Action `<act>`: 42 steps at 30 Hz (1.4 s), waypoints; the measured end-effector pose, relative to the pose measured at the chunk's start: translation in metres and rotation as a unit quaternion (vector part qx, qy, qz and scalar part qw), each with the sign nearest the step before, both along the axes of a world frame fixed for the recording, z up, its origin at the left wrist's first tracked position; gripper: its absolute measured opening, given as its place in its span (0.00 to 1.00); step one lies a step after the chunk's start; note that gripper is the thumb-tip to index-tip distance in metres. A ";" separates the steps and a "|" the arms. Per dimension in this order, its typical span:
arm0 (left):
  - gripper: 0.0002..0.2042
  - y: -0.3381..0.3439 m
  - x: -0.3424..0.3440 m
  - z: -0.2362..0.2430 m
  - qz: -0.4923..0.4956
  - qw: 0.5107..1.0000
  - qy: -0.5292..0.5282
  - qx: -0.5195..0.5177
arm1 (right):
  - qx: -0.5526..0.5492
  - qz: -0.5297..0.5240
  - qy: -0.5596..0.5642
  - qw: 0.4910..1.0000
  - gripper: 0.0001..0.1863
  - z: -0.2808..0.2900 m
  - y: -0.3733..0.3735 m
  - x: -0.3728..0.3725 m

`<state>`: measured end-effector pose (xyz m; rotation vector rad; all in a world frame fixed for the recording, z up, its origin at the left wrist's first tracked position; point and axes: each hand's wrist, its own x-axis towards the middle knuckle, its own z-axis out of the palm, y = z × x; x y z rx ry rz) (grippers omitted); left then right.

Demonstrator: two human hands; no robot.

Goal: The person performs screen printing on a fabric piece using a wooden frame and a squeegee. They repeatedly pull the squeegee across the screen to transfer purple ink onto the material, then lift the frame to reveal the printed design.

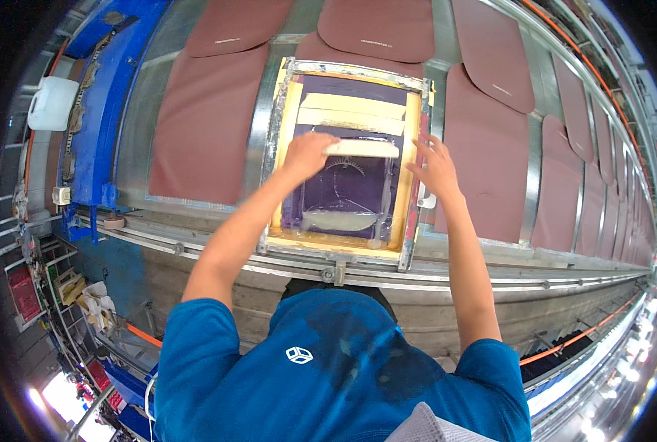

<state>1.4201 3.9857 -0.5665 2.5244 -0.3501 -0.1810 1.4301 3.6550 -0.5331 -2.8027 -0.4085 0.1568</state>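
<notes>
A screen-printing frame [415, 228] with a metal border and yellow-taped inner edges lies on the long table in front of me. Its mesh [343, 188] is dark purple, with a pale curved design and wet whitish ink near the close end. My left hand [310, 156] is closed on the left end of a cream squeegee [369, 149], which lies crosswise on the mesh. At the frame's right rim, my right hand [437, 168] has its fingers apart, just right of the squeegee's end, with nothing visible in it. Whether its fingertips touch the rim is unclear.
Maroon sheets [483, 158] with rounded flaps lie in rows along the table, on both sides of the frame and beyond it. A metal rail [446, 278] runs along the near edge. At the left are blue machinery [111, 110] and a white plastic jug [52, 103].
</notes>
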 end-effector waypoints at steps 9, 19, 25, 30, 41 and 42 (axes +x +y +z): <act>0.19 -0.055 0.112 -0.105 0.012 0.998 -0.043 0.048 | 0.023 -0.031 -0.039 0.998 0.24 -0.146 0.027 0.105; 0.19 0.026 0.000 -0.082 0.013 1.000 0.000 -0.025 | 0.041 0.038 -0.017 0.998 0.21 -0.109 0.090 0.001; 0.17 0.027 0.079 -0.142 0.038 0.999 -0.030 0.013 | 0.090 -0.016 -0.086 0.992 0.20 -0.186 0.112 0.077; 0.21 0.061 -0.028 -0.183 0.007 0.999 -0.045 0.027 | 0.086 -0.020 -0.025 0.996 0.27 -0.217 0.142 -0.031; 0.15 0.098 -0.018 -0.064 0.050 0.998 0.048 0.004 | 0.085 0.037 -0.039 0.995 0.15 -0.093 0.171 -0.011; 0.15 0.097 -0.008 -0.080 0.046 0.998 0.041 0.016 | 0.099 0.029 -0.045 0.994 0.15 -0.114 0.172 -0.007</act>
